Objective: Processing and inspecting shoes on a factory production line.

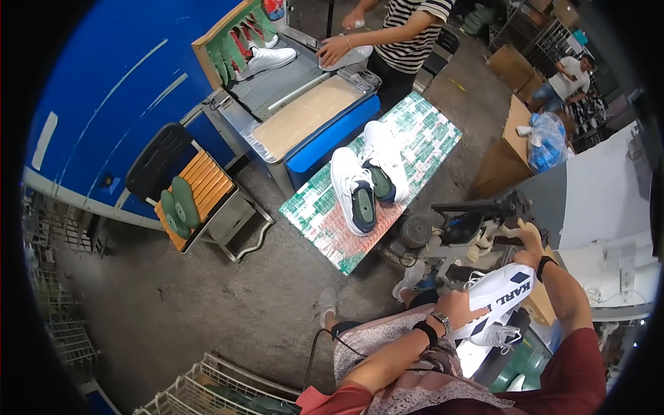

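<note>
A white sneaker (492, 299) with dark lettering and dark blue patches is held slantwise in front of me at the lower right. My left hand (462, 308) is closed around its near end. At its far end, the curled lower part of my right hand (528, 254) grips the shoe. An extended part of that hand reaches up beside a dark machine (515, 209). Below the held shoe lies another white laced shoe (495, 337). Two white sneakers (353, 194) with green insoles and dark linings stand on a green-and-white taped bench (432, 128).
Across the bench, a person in a striped shirt (408, 31) handles a white shoe (344, 58) at a conveyor (259, 98). Green insoles (181, 207) lie on a slatted chair (205, 181) at left. A motor (416, 230) sits by the bench; a wire basket (200, 387) stands at bottom left.
</note>
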{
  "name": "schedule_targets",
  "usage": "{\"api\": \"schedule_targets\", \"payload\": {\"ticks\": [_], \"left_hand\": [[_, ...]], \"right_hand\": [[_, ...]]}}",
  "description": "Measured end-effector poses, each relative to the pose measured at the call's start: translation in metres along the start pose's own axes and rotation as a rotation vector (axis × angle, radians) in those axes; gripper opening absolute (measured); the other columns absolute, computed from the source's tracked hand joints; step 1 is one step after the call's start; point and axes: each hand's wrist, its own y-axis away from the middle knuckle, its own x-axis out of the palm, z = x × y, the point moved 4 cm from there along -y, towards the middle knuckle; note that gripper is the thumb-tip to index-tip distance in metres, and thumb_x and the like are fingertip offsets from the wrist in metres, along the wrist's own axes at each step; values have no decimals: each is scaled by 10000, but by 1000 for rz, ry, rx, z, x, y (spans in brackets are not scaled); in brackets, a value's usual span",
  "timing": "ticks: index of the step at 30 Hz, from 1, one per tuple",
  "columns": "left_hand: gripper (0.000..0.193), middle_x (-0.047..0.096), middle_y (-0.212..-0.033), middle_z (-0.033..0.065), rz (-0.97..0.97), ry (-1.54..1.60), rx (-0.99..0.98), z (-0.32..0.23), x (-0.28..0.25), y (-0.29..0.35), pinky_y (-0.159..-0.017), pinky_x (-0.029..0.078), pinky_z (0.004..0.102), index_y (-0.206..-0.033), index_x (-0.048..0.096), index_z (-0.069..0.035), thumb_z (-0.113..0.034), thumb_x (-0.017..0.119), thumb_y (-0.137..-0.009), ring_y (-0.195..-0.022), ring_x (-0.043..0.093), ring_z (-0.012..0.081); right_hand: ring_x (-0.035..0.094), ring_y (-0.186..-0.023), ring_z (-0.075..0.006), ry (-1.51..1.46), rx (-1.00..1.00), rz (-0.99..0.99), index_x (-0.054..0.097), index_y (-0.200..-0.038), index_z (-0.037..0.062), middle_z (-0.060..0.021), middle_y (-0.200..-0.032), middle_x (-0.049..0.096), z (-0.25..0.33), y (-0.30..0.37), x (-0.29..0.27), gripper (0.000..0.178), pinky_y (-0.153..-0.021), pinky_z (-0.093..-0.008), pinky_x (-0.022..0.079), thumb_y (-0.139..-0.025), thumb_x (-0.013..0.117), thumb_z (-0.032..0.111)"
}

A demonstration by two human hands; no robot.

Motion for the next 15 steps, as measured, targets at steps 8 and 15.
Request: {"api": "schedule_targets", "payload": {"ticks": [8,15], "left_hand": [[741,747,-844,241,152,44,79,12,3,-9,-725,611,460,-863,745,20,-718,722,-801,-787,753,385],[702,755,-942,189,98,-147,440,44,-42,39,-742,600,451,-1094,710,-34,-649,798,-766,-827,741,381]], "right_hand": [[611,-1205,-365,184,-180,-29,569,-1401,80,-217,-1265,626,-28,17,5,644,-1069,-403,458,-773,710,98],[691,-1072,-317,-371,645,212,669,-1249,-98,-218,-1234,716,18,133,59,714,-942,-440,515,-1033,519,566]]}}
